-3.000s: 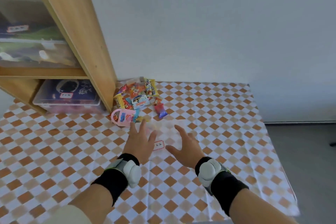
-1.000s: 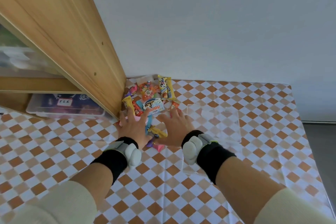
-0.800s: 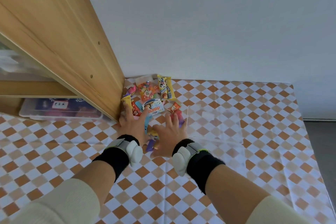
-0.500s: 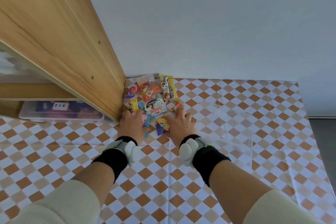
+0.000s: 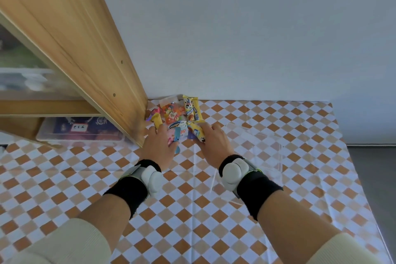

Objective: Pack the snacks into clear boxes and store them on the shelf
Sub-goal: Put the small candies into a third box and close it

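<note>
Nearest, bare checked table lies under both forearms, with open room to draw back. The left hand is curled around a few small snacks, a pink and blue packet showing between thumb and fingers. The right hand is closed on a yellow bar at the pile's near edge.

Just right of the right wrist stands the clear box, open at the top and hard to see against the cloth. The likely slip is here: a loose handful could shed a packet on the way across, or a wrist could knock the box's near wall and shove it toward the table's right edge, which is not far beyond it.

Beyond the hands the snack pile is wedged into the corner, touching the shelf side panel on the left and close to the wall behind. There is little room there; fingers raking deeper could push packets against the panel. A filled box already sits in the lowest shelf bay.
</note>
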